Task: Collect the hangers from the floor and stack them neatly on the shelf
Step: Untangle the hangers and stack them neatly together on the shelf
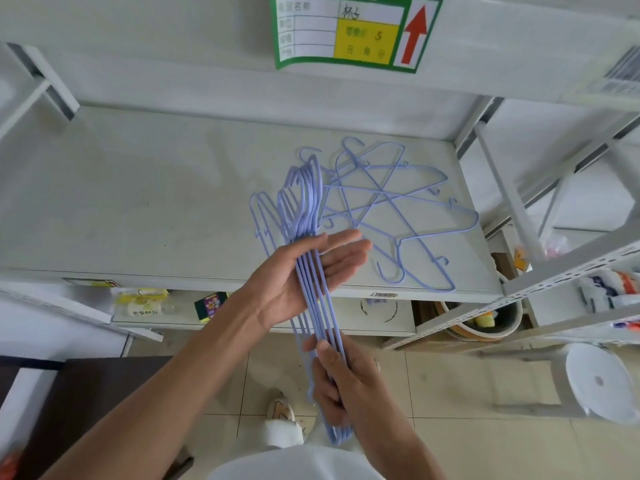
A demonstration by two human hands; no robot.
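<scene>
Hangers (313, 271), thin, light and likely tangle-prone, are bunching above the shelf (138, 202); the left hand (304, 268) is cradling them flat-fingered, the right hand (341, 382) gripping their lower bars.

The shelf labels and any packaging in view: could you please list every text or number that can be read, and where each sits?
"5": yellow box of the green-bordered shelf tag, beside its red arrow.
Handwritten characters, tag's top line: unclear.
Tag's printed characters: blurred.
Yellow packet writing on the lower shelf: too small.
Barcode sticker, upper right: unreadable.
</scene>
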